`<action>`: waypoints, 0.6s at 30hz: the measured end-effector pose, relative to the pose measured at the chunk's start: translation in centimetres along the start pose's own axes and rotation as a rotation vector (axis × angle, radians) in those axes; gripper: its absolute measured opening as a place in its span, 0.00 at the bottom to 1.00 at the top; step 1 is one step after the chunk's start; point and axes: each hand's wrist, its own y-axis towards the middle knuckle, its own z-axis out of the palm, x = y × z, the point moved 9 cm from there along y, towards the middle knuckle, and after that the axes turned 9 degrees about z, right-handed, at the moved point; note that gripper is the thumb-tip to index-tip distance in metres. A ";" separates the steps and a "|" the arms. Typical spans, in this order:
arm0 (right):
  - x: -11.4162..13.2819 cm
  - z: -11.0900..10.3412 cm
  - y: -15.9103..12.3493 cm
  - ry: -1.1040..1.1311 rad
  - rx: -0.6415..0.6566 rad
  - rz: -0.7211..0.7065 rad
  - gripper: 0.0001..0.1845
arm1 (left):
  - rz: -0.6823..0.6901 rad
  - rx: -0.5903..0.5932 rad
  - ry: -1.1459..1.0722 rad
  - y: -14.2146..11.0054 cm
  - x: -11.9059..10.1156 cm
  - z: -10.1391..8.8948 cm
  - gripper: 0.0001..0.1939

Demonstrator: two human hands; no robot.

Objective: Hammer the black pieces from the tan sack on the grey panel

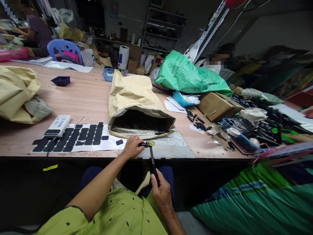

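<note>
My right hand [161, 192] is wrapped round the black grip of a small hammer [152, 156], which has a metal shaft and a yellowish-green face. At the table's front edge, my left hand [133, 147] pinches a small dark piece [142, 144] against a grey metal plate [171, 148]. The hammer's head is right beside that piece; whether they touch I cannot tell. Just behind lies a tan paper sack [134, 91], its mouth facing me and dark inside. To the left, black rounded-square pads [90, 133] lie in rows on a white sheet [111, 143].
A white device [58, 125] with a cable sits left. Loose black pieces [200, 124], a cardboard box [217, 106] and a green sack [188, 73] are on the right. Another tan sack [17, 91] is far left. A large green bag [256, 202] stands below the right edge.
</note>
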 end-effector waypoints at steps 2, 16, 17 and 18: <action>0.1 0.5 -0.1 0.001 0.009 -0.025 0.21 | 0.000 -0.005 -0.006 0.0 0.0 0.0 0.10; -5.9 0.6 0.7 0.645 0.087 0.474 0.26 | -0.003 -0.024 -0.017 -0.1 0.1 -0.1 0.11; -6.3 0.4 0.8 0.695 0.081 0.500 0.26 | -0.002 -0.020 -0.017 -0.1 0.1 -0.1 0.11; -6.5 0.3 0.9 0.735 0.080 0.523 0.25 | -0.002 -0.016 -0.017 -0.1 0.0 -0.1 0.10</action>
